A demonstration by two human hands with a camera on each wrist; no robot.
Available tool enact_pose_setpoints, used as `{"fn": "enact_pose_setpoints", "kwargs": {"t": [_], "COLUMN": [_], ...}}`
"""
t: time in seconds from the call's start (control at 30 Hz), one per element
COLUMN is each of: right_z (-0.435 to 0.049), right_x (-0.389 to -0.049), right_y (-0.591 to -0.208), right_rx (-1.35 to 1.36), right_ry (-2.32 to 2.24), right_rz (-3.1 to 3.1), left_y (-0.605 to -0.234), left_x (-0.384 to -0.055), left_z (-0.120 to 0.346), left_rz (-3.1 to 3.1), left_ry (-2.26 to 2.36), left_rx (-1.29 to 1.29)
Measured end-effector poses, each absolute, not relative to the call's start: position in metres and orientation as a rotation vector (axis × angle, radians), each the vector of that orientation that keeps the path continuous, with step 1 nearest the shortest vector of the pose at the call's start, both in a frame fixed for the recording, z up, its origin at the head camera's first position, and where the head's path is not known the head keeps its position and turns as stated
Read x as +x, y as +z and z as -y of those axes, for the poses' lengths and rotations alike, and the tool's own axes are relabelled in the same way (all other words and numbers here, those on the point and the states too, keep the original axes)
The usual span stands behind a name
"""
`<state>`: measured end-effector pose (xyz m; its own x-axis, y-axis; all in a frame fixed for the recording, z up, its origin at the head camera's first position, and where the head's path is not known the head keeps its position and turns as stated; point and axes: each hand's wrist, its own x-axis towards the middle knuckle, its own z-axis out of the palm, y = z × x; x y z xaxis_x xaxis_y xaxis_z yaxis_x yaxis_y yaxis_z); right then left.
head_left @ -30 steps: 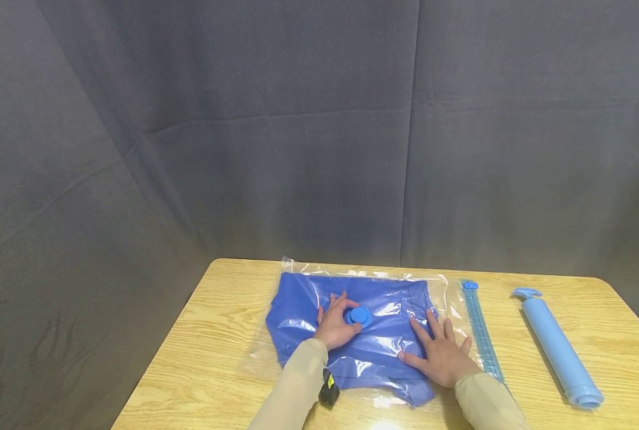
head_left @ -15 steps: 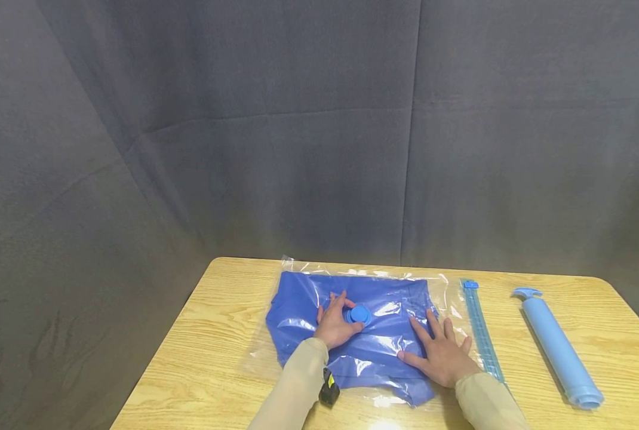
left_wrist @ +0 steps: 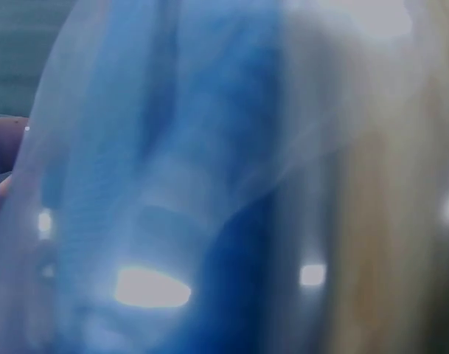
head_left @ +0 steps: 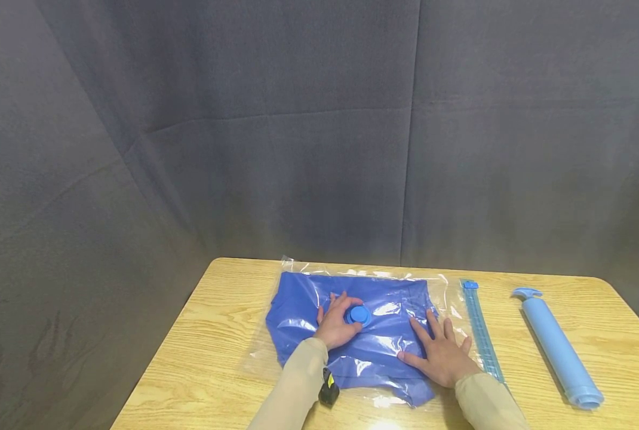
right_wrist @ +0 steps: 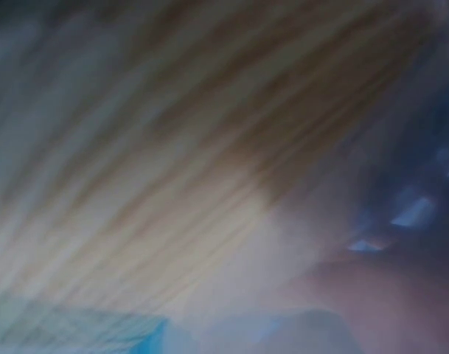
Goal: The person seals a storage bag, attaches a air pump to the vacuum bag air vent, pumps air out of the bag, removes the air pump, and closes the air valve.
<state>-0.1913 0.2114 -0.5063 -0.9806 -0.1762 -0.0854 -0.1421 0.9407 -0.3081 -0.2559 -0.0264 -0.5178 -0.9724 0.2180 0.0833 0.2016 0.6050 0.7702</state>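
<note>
A clear vacuum storage bag (head_left: 448,298) lies flat on the table with folded blue cloth (head_left: 309,292) inside. On its upper face, near the middle, sits a round blue valve cap (head_left: 359,315). My left hand (head_left: 337,327) pinches this cap between thumb and index finger, its other fingers resting on the bag. Fingers spread, my right hand (head_left: 442,357) rests on the bag's right part, over the cloth's edge. The left wrist view is filled by the glossy bag film (left_wrist: 187,184) close up. A blurred part of the right hand (right_wrist: 401,302) appears in the right wrist view.
Along the bag's right end runs a teal zip strip (head_left: 483,334) with a blue slider (head_left: 470,285) at its far end. A light blue hand pump (head_left: 560,349) lies further right on the wooden table (head_left: 206,334). Dark grey curtain (head_left: 298,149) hangs behind.
My left index finger and thumb have shifted slightly around the valve cap. The right hand and the bag stay where they were.
</note>
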Motion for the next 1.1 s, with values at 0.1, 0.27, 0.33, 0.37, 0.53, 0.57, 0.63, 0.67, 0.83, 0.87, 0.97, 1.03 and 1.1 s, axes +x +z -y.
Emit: {"fn": "enact_pose_setpoints", "kwargs": {"t": [0.1,0.27,0.33,0.37,0.53,0.57,0.63,0.67,0.83,0.87,0.97,1.03,1.1], "right_z": [-0.2112,-0.2115,-0.2116,-0.2117,-0.2118,-0.2119,-0.212,-0.212,-0.2119,-0.2118,-0.2119,-0.212,-0.2121], "right_x": [-0.1907,-0.1899,-0.1904,-0.1907,-0.1916,-0.1914,-0.191,-0.1909,-0.1903,-0.1902,-0.1897,-0.1894,-0.1893], "right_y": [-0.5062,-0.5072,-0.5076,-0.5078,-0.508,-0.508,-0.5078,-0.5076,-0.5063,-0.5061,-0.5063,-0.5066,-0.5071], "right_rx": [-0.243,-0.241,-0.245,-0.248,-0.25,-0.25,-0.249,-0.251,-0.253,-0.253,-0.254,-0.257,-0.259], "right_ry": [-0.47,-0.479,-0.476,-0.475,-0.469,-0.47,-0.472,-0.474,-0.491,-0.491,-0.492,-0.49,-0.488], "right_rz": [-2.982,-2.982,-2.985,-2.987,-2.983,-2.981,-2.978,-2.978,-2.976,-2.976,-2.98,-2.984,-2.989], "left_y": [-0.5161,-0.5164,-0.5174,-0.5176,-0.5172,-0.5169,-0.5164,-0.5165,-0.519,-0.5197,-0.521,-0.5211,-0.5208], "left_x": [-0.2541,-0.2555,-0.2566,-0.2569,-0.2566,-0.2565,-0.2564,-0.2566,-0.2592,-0.2595,-0.2595,-0.2592,-0.2586], "left_z": [0.0267,0.0269,0.0268,0.0268,0.0271,0.0272,0.0272,0.0272,0.0263,0.0262,0.0262,0.0262,0.0263], "left_rz": [-2.797,-2.8,-2.807,-2.809,-2.809,-2.805,-2.798,-2.794,-2.806,-2.811,-2.82,-2.821,-2.819], "left_ry": [1.353,1.324,1.302,1.295,1.287,1.295,1.314,1.326,1.336,1.336,1.33,1.327,1.324], "left_rx": [0.382,0.363,0.351,0.348,0.332,0.328,0.317,0.307,0.278,0.277,0.276,0.271,0.267]}}
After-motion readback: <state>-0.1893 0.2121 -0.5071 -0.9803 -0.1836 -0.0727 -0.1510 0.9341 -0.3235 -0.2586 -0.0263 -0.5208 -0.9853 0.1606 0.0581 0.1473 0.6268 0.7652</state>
